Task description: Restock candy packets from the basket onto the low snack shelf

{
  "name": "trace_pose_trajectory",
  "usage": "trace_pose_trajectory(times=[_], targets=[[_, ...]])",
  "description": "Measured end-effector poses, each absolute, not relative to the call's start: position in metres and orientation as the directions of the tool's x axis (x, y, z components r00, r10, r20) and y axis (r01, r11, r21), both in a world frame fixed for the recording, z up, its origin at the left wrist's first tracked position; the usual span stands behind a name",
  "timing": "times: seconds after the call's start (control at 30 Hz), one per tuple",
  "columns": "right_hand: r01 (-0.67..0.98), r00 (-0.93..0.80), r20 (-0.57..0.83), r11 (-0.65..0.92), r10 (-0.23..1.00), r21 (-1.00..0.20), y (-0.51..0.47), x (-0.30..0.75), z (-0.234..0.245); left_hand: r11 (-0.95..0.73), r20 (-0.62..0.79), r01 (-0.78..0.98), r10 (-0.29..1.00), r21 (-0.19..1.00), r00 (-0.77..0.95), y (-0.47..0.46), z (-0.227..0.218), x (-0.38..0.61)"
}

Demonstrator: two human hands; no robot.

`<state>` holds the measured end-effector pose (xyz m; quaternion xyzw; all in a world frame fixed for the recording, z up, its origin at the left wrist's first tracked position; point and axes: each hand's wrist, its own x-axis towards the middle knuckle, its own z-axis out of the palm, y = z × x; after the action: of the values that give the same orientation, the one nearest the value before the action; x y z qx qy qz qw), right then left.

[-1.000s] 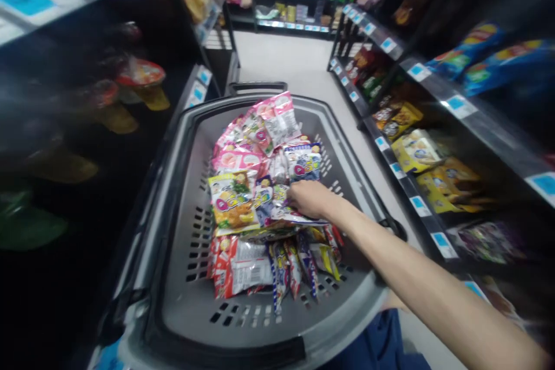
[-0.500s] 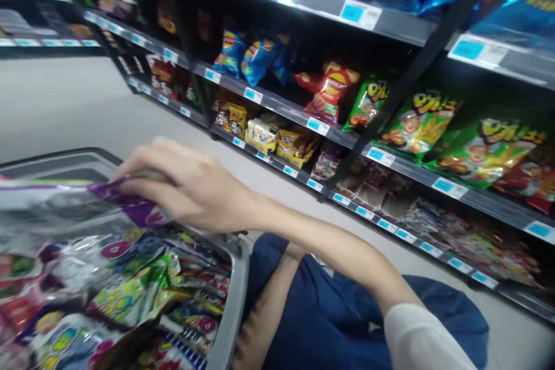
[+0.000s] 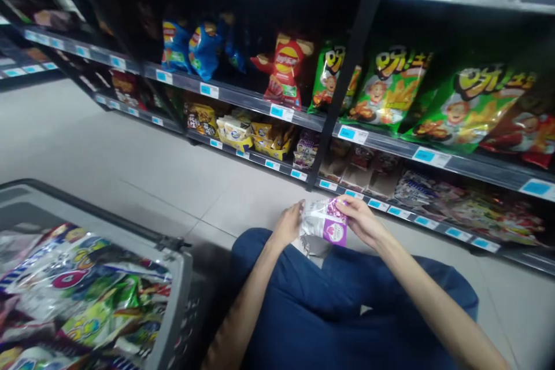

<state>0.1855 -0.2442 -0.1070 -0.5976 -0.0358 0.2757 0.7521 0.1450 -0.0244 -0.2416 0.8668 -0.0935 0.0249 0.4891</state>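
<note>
A small purple-and-white snack packet point(image 3: 324, 225) is held over my knees by both hands. My left hand point(image 3: 288, 224) grips its left edge and my right hand point(image 3: 362, 221) grips its top right corner, fingers closed on it. A grey plastic shopping basket point(image 3: 176, 277) stands at the lower left, filled with several colourful snack packets point(image 3: 82, 295). My legs in blue trousers point(image 3: 329, 312) are folded below the hands.
Dark store shelves point(image 3: 303, 118) run along the right and back, stocked with chip bags, green snack bags and small boxes, with blue price labels on the rails. Pale tiled floor point(image 3: 130, 156) lies between the basket and the shelves.
My right hand lifted a purple packet out of the basket and carried it right over my lap. My left hand has come up and taken its other edge. The view swung toward the shelves.
</note>
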Motion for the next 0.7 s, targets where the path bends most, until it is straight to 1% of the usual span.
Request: trace_pose_trajectory(times=[0.07, 0.13, 0.23, 0.33, 0.4, 0.47, 0.53, 0.63, 0.7], targets=[[-0.451, 0.853, -0.339, 0.234, 0.396, -0.862, -0.265, 0.188, -0.137, -0.501, 0.153, -0.207, -0.147, 0.840, 0.977, -0.028, -0.237, 0.143], [-0.504, 0.852, -0.391, 0.345, 0.348, -0.792, -0.276, 0.189, -0.165, -0.505, 0.146, -0.230, -0.202, 0.832, 0.969, -0.033, -0.232, 0.140], [-0.538, 0.843, -0.449, 0.495, 0.297, -0.682, -0.283, 0.188, -0.201, -0.548, 0.041, -0.195, -0.281, 0.813, 0.959, -0.039, -0.230, 0.138], [-0.569, 0.816, -0.492, 0.566, 0.302, -0.597, -0.283, 0.182, -0.222, -0.620, -0.067, -0.159, -0.325, 0.768, 0.943, -0.040, -0.236, 0.142], [-0.584, 0.804, -0.507, 0.564, 0.309, -0.583, -0.284, 0.179, -0.226, -0.666, -0.092, -0.168, -0.337, 0.727, 0.937, -0.039, -0.241, 0.148], [-0.566, 0.821, -0.478, 0.555, 0.312, -0.610, -0.285, 0.177, -0.223, -0.685, -0.093, -0.172, -0.332, 0.708, 0.939, -0.039, -0.244, 0.153], [-0.516, 0.856, -0.394, 0.531, 0.333, -0.672, -0.288, 0.177, -0.218, -0.672, -0.109, -0.145, -0.321, 0.726, 0.941, -0.041, -0.241, 0.154], [-0.395, 0.899, -0.246, 0.429, 0.363, -0.812, -0.291, 0.178, -0.214, -0.582, -0.178, -0.046, -0.321, 0.812, 0.930, -0.045, -0.230, 0.148], [-0.262, 0.936, -0.162, 0.308, 0.313, -0.915, -0.293, 0.180, -0.217, -0.477, -0.221, 0.023, -0.363, 0.878, 0.905, -0.048, -0.221, 0.141]])
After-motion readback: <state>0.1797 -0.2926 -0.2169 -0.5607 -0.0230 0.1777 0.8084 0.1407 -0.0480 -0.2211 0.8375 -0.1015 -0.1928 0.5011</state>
